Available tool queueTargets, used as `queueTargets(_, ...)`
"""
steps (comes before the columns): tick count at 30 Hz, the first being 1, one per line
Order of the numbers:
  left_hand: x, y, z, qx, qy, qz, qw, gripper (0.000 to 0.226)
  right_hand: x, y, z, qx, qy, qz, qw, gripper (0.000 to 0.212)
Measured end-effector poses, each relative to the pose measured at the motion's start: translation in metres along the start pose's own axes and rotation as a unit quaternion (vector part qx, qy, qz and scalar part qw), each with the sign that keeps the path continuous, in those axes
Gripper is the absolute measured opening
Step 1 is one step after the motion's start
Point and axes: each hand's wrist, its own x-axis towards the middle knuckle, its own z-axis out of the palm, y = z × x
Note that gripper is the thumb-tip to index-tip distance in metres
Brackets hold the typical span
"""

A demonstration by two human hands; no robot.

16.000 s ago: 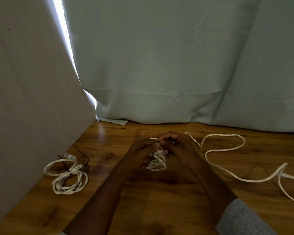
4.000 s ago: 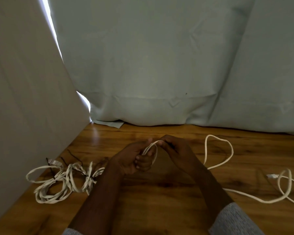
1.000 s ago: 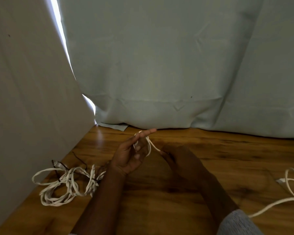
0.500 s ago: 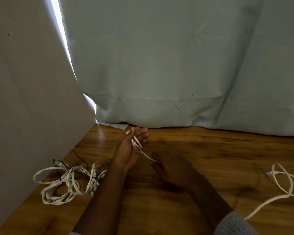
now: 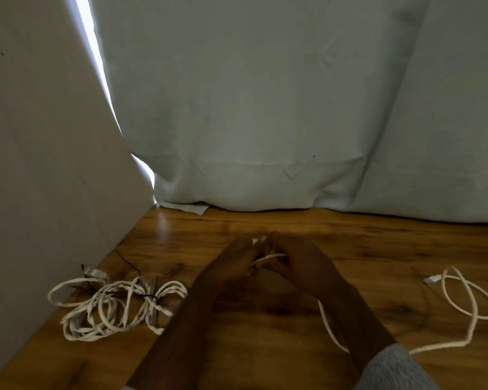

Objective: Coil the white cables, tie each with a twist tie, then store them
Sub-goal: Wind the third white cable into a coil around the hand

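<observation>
My left hand (image 5: 231, 263) and my right hand (image 5: 299, 263) meet above the middle of the wooden table (image 5: 279, 319). Both grip the near end of a loose white cable (image 5: 473, 311); a short white stretch shows between the fingers. The cable runs under my right forearm and out to the right, where it lies in loose loops with its plug end beside them. Two coiled white cables (image 5: 116, 305), each bound with a dark twist tie, lie together at the left by the wall. A spare dark twist tie (image 5: 127, 263) lies just behind them.
A pale wall panel (image 5: 54, 164) stands along the table's left edge. A light curtain (image 5: 293, 108) hangs along the back edge and rests on the wood.
My left hand has come back down from its raised, spread pose and met my right hand, both now gripping the cable. The loose cable's loops have slid closer on the right.
</observation>
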Motion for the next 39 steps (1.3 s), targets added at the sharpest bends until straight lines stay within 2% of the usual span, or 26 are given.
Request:
queueTargets(4,-0.011,0.010,-0.008,-0.127,-0.133,-0.072,0.980,0.069,0.000,-0.006,-0.003,0.074,-0.037,0.023,0.996,0.035)
queueTargets(6,-0.013,0.005,-0.013,-0.163,-0.187,-0.069,0.966,0.063,0.000,-0.009,-0.002,0.172,-0.077,0.031,0.982,0.022)
queueTargets(9,-0.015,-0.001,-0.021,-0.143,-0.222,-0.050,0.963,0.058,-0.002,-0.011,0.002,0.209,-0.114,0.040,0.970,0.010)
queueTargets(12,-0.015,-0.002,-0.019,-0.125,-0.198,-0.028,0.972,0.060,0.000,-0.008,0.006,0.188,-0.113,0.032,0.975,0.015)
queueTargets(16,-0.010,0.002,-0.009,-0.130,-0.155,-0.018,0.979,0.067,0.000,-0.004,0.007,0.171,-0.065,0.041,0.982,0.023)
queueTargets(19,-0.005,0.000,-0.008,-0.197,-0.109,-0.022,0.974,0.056,0.001,-0.001,0.010,0.162,-0.046,0.063,0.984,0.037)
queueTargets(22,-0.005,-0.001,-0.012,-0.242,-0.143,-0.052,0.958,0.054,0.003,-0.003,0.012,0.159,-0.034,0.051,0.985,0.047)
queueTargets(26,-0.013,0.001,-0.019,-0.244,-0.208,-0.078,0.944,0.046,0.001,-0.005,0.012,0.184,-0.032,0.018,0.982,0.038)
queueTargets(29,-0.013,-0.001,-0.022,-0.279,-0.217,-0.073,0.933,0.041,0.003,-0.004,0.012,0.194,-0.015,0.037,0.980,0.036)
queueTargets(31,-0.013,-0.002,-0.021,-0.290,-0.214,-0.070,0.930,0.040,0.003,-0.003,0.008,0.215,-0.013,0.051,0.975,0.025)
queueTargets(35,-0.012,-0.006,-0.022,-0.300,-0.220,-0.052,0.927,0.037,-0.004,-0.002,-0.008,0.313,-0.092,0.146,0.934,0.017)
queueTargets(39,-0.013,-0.005,-0.023,-0.307,-0.214,-0.055,0.926,0.039,-0.003,0.005,-0.013,0.331,-0.040,0.193,0.923,0.019)
